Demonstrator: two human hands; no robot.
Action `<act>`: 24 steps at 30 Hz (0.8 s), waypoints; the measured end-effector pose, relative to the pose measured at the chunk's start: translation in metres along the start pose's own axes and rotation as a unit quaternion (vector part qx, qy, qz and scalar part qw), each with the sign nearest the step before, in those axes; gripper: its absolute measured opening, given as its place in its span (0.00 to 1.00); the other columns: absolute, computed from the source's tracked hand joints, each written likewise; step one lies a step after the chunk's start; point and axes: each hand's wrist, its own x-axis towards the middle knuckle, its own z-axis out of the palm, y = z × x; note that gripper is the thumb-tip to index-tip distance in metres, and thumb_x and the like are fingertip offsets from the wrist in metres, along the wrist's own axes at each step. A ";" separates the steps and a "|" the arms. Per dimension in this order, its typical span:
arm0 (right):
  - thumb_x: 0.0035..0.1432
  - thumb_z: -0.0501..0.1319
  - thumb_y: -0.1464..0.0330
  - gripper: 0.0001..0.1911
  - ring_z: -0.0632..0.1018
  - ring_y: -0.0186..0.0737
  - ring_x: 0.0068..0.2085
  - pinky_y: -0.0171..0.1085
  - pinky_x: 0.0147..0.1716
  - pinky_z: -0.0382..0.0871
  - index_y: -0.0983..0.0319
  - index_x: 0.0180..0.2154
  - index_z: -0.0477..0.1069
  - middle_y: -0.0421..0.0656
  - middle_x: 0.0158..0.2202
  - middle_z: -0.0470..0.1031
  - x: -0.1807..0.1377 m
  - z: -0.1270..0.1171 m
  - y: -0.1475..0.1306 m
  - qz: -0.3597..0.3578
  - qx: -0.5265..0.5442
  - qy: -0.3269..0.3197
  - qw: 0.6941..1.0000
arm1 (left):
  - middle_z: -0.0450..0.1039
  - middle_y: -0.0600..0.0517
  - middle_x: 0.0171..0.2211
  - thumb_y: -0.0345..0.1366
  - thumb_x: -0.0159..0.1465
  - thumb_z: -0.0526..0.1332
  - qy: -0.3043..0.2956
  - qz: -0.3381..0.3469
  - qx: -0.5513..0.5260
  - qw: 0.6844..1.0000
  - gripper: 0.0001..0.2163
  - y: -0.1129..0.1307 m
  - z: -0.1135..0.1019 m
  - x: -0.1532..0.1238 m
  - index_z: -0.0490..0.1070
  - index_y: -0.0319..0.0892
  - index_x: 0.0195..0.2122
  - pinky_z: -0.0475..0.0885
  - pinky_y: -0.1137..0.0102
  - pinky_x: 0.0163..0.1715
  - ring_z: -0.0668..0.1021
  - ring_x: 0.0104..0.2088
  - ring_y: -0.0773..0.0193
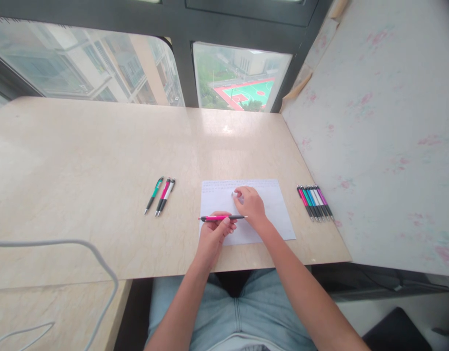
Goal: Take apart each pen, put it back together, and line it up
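Observation:
My left hand (215, 231) is closed around a pink and black ballpoint pen (219, 218), which lies level across its fingers with the tip pointing right. Beyond it, my right hand (250, 202) bends over a sheet of paper (274, 209) with thumb and fingertips pinched together. A tiny greyish spot shows at those fingertips, too small to name. Lines of handwriting run along the top of the paper, and both hands cover part of the sheet.
To the left lie a green pen (153, 196), a pink pen (163, 197) and a white pen (167, 196). Several coloured pens (315, 202) sit in a row by the wallpapered wall (385, 146). A white cable (96, 251) loops over the desk (81, 195) at left; windows stand behind.

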 end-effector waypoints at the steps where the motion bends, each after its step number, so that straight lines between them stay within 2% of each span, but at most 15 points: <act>1: 0.59 0.57 0.70 0.07 0.74 0.44 0.38 0.40 0.39 0.68 0.60 0.36 0.73 0.45 0.34 0.77 -0.004 -0.003 0.001 0.011 0.021 0.018 1.000 | 0.79 0.48 0.31 0.38 0.57 0.70 0.001 0.000 -0.002 1.000 0.12 0.000 0.000 0.000 0.75 0.38 0.40 0.71 0.72 0.33 0.78 0.31 0.66; 3: 0.59 0.56 0.69 0.07 0.74 0.42 0.34 0.40 0.38 0.68 0.60 0.34 0.73 0.44 0.32 0.77 -0.014 -0.010 0.003 0.040 0.076 0.049 0.995 | 0.79 0.47 0.31 0.38 0.57 0.71 0.002 -0.001 -0.004 1.000 0.13 0.000 0.000 0.000 0.75 0.38 0.39 0.70 0.72 0.32 0.78 0.30 0.66; 5: 0.60 0.57 0.65 0.08 0.75 0.41 0.33 0.38 0.34 0.68 0.60 0.33 0.73 0.43 0.32 0.77 -0.025 -0.019 0.002 0.069 0.143 0.050 0.986 | 0.79 0.47 0.31 0.39 0.57 0.71 0.003 0.000 -0.004 1.000 0.13 0.000 0.001 0.000 0.75 0.38 0.39 0.71 0.72 0.33 0.78 0.30 0.66; 10: 0.66 0.53 0.56 0.19 0.75 0.38 0.30 0.36 0.31 0.69 0.60 0.33 0.75 0.42 0.28 0.77 -0.048 -0.035 -0.009 0.107 0.302 -0.047 0.946 | 0.79 0.48 0.31 0.39 0.57 0.71 0.005 0.003 0.001 1.000 0.12 0.000 0.002 0.000 0.75 0.39 0.39 0.71 0.72 0.32 0.78 0.30 0.67; 14: 0.61 0.60 0.57 0.13 0.76 0.39 0.31 0.37 0.32 0.70 0.60 0.35 0.76 0.42 0.30 0.78 -0.061 -0.035 -0.016 0.112 0.338 -0.085 0.931 | 0.79 0.48 0.30 0.38 0.57 0.70 0.003 0.005 -0.004 1.000 0.12 -0.001 0.001 0.000 0.75 0.39 0.39 0.70 0.73 0.32 0.78 0.30 0.68; 21: 0.54 0.64 0.59 0.12 0.76 0.38 0.29 0.36 0.28 0.70 0.60 0.37 0.75 0.42 0.30 0.78 -0.068 -0.039 -0.002 0.190 0.391 -0.034 0.900 | 0.78 0.50 0.30 0.39 0.56 0.71 0.020 -0.001 -0.037 0.999 0.13 0.001 0.002 0.001 0.75 0.39 0.39 0.70 0.75 0.30 0.76 0.28 0.70; 24: 0.54 0.65 0.60 0.13 0.75 0.38 0.28 0.36 0.26 0.69 0.60 0.38 0.75 0.42 0.30 0.78 -0.068 -0.047 0.012 0.202 0.373 0.004 0.906 | 0.77 0.50 0.29 0.39 0.56 0.71 0.029 -0.003 -0.044 0.999 0.13 0.002 0.003 0.001 0.75 0.39 0.39 0.70 0.75 0.29 0.76 0.28 0.70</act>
